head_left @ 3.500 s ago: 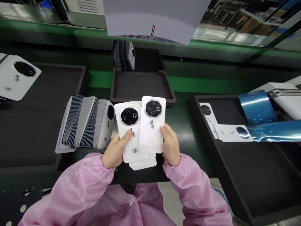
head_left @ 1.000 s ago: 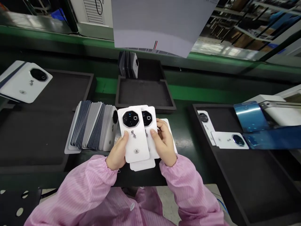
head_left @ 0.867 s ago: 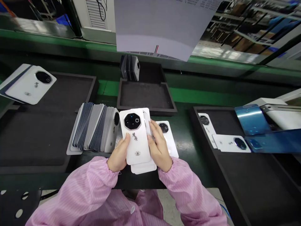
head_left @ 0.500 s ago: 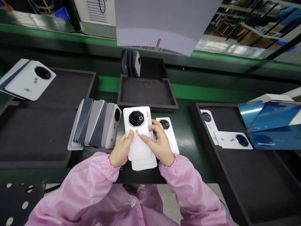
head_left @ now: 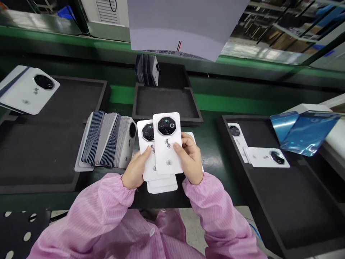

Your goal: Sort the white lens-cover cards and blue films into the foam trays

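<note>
My right hand (head_left: pixel 191 158) is closed on a white phone back cover (head_left: pixel 168 153) with a black eight-sided camera area and dark lettering, thumb on its face. It is raised over a second white cover (head_left: pixel 148 169), which my left hand (head_left: pixel 137 169) grips at its left edge. More white covers (head_left: pixel 163 187) lie beneath these, their lower ends showing. Another cover (head_left: pixel 192 135) on the bench is mostly hidden behind my right hand. Left of my hands stands a leaning row of thin covers (head_left: pixel 107 140), white, grey and dark blue at the edges.
Dark trays stand at left (head_left: pixel 35 154), at the back (head_left: pixel 167 102) and at right (head_left: pixel 296 208). White covers (head_left: pixel 266 157) and shiny blue film sheets (head_left: pixel 309 131) lie at the right tray. Some covers (head_left: pixel 29 90) rest on the left tray. A white sheet (head_left: pixel 185 25) hangs above the back tray.
My right hand has lifted the top cover up and to the right, baring part of the cover below. At right, a lower blue film sheet is no longer seen over the tray.
</note>
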Tool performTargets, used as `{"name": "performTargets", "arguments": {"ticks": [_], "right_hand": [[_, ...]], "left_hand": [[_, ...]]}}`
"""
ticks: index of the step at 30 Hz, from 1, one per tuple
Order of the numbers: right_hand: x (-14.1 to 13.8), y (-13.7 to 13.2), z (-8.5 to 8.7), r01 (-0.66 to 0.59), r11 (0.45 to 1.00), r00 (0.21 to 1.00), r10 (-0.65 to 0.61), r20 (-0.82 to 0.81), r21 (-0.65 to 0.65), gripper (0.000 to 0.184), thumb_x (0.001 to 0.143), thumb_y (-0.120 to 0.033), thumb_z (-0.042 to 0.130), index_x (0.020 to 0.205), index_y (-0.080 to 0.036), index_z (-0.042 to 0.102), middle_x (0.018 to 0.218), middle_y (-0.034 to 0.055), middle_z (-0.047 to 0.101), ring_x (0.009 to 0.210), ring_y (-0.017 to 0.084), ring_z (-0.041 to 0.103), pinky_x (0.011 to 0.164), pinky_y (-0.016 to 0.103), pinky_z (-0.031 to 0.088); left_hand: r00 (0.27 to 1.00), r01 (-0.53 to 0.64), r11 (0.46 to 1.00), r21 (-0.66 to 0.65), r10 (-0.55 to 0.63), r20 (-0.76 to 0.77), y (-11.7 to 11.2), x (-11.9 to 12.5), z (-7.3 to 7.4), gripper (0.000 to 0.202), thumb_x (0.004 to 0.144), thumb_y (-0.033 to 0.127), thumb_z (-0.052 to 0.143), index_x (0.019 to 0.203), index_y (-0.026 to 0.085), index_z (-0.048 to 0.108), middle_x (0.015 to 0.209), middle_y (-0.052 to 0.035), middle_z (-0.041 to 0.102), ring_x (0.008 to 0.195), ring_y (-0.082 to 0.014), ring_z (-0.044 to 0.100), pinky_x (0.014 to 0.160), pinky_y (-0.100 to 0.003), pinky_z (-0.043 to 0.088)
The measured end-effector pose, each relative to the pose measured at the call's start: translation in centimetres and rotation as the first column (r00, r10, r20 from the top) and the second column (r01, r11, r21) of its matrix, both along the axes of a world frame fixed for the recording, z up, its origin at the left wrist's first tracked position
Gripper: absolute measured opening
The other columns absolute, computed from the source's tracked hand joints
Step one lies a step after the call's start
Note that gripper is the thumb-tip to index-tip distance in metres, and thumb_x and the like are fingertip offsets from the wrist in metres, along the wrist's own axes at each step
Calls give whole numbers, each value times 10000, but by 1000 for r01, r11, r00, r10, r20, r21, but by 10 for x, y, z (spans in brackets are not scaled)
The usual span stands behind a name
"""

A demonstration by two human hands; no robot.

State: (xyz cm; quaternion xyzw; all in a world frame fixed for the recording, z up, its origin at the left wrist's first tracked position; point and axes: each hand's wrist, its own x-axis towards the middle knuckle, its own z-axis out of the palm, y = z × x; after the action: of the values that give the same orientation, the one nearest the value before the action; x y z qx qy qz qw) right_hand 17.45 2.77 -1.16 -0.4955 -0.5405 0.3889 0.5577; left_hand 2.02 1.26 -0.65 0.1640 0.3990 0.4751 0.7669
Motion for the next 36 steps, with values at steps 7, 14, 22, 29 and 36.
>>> {"name": "performTargets", "arguments": {"ticks": [7,14,22,29,36], "right_hand": [[3,0,3,30,999,1000,-29,-8,36,140,835,-316,535,747,-207,549,978,48,570,956,204,535,861,378,418],[0,-5,4,-93,994,994,91,55,48,161,809,-270,567,673,-202,512,990,52,556,944,201,536,836,365,425],[-1,-5,-2,-120,993,981,116,158,18,209,796,-278,582,641,-209,459,986,51,547,947,207,529,847,379,415],[-1,-5,3,-192,981,956,185,227,5,219,792,-262,585,627,-204,453,990,52,535,956,205,530,851,375,402],[8,-5,10,-418,903,815,422,396,-103,292,791,-300,592,571,-200,429,807,23,510,809,181,515,714,334,425]], "left_hand": [[999,-2,1000,-19,1,-51,-1,-2,2,341,809,276,606,1120,134,618,1020,-123,707,1042,-290,613,940,-428,470],[996,-88,996,17,89,-33,0,-4,-1,365,826,394,565,1090,154,641,1099,-107,679,1116,-270,567,998,-395,424],[990,-134,991,7,134,-43,0,-8,-7,433,833,494,500,1106,186,633,1176,-72,642,1190,-260,506,1028,-380,393],[993,-121,992,36,120,11,2,-8,-5,438,821,500,515,1079,172,648,1129,-83,669,1161,-273,531,1006,-388,411],[989,-144,985,96,147,-24,0,-9,-5,457,814,514,515,1098,176,635,1078,-78,692,1103,-284,572,957,-402,441]]}}
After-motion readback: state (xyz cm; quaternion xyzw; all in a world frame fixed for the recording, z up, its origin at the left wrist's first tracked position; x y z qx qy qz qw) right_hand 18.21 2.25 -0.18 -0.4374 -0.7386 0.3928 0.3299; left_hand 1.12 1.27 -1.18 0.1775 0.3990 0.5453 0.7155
